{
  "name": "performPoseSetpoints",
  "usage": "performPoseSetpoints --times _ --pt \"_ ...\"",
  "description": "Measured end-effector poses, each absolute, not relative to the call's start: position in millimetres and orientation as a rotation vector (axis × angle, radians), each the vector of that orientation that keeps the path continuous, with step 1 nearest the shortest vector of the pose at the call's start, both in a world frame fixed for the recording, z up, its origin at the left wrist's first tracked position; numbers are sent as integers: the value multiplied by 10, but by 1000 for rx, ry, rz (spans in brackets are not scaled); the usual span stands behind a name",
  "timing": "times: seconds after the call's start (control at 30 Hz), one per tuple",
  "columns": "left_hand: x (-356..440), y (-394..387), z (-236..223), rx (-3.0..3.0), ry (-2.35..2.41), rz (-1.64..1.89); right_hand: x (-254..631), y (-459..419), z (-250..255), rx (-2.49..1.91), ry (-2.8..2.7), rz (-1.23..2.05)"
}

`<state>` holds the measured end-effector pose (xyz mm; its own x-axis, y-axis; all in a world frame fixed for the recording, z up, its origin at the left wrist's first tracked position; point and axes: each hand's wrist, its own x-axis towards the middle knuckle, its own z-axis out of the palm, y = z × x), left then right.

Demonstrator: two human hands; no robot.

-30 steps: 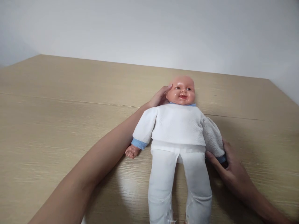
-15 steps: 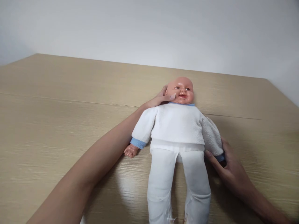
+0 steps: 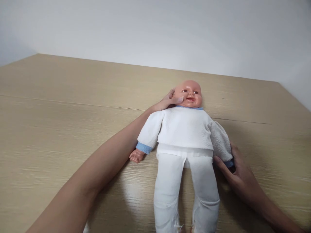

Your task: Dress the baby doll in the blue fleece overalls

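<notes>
A baby doll (image 3: 184,129) lies face up, its bald head toward the far side. It wears a white fleece top with blue collar and cuffs, and white leggings with frayed ends. My left hand (image 3: 168,101) cups the doll's head from the left, thumb on its cheek and the other fingers mostly hidden behind it. Down at the doll's sleeve on the right, my right hand (image 3: 236,173) is wrapped around the cuffed arm, its thumb beside the hip. The doll's hand on that side is mostly covered; its feet are out of view.
Beneath the doll is a light wood-grain tabletop (image 3: 73,129) with a thin seam running across it. Its far edge meets a pale wall (image 3: 155,32). The doll's other hand (image 3: 137,156) rests beside my left forearm.
Almost nothing differs. The view has shifted very slightly, and both hands keep the same places on the doll.
</notes>
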<state>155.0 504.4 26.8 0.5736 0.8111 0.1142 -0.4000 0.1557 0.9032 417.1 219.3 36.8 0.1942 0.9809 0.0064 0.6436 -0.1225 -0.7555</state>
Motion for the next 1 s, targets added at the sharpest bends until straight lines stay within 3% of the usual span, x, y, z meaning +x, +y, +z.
performPoseSetpoints --times 1.0 --pt "1575 5053 330 1198 416 880 4197 2209 360 -1794 -1583 646"
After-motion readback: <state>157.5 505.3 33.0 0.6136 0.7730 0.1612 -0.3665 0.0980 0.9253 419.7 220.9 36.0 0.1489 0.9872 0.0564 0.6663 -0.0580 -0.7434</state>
